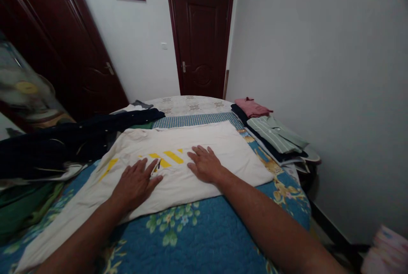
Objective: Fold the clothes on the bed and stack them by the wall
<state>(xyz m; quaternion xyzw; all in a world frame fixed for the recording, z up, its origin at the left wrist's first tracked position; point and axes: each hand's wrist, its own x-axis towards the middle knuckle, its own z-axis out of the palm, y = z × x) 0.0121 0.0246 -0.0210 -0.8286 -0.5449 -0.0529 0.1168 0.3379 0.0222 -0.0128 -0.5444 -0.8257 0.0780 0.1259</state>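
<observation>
A white shirt [223, 146] with yellow stripes printed on it is spread over the blue floral bed cover [197, 240]. My left hand [134, 182] rests palm down on its left part, beside the yellow print, fingers stretched out. To the right of the print, my right hand [204, 164] lies flat on the cloth with its fingers spread. Neither hand holds anything. Part of the shirt trails toward the lower left, partly behind my left forearm.
Dark clothes [86, 138] lie heaped at the left, above a green garment [25, 210]. Folded clothes, among them a striped green shirt [270, 131] and a pink one [253, 107], are stacked at the right edge near the wall. A dark red door [204, 31] stands beyond the bed.
</observation>
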